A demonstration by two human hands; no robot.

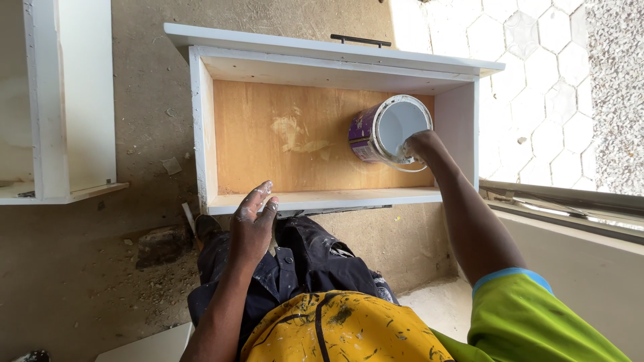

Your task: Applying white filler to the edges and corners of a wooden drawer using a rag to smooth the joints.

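A white drawer (204, 127) with a bare wooden bottom lies on the floor in front of me. Inside it, at the right, a purple paint can (376, 131) with white paint inside sits tilted. My right hand (419, 144) grips the can's rim at its lower right edge. My left hand (253, 221), smeared with white paint, hovers with its fingers close together over the drawer's near wall and my dark trouser leg. It holds nothing.
A white cabinet piece (67, 100) stands at the left. The concrete floor (141, 248) has debris and a dark stone. Hexagonal tiles (537, 87) lie at the right, beside a window frame (557, 204). A black handle (360, 40) sits on the drawer's far front.
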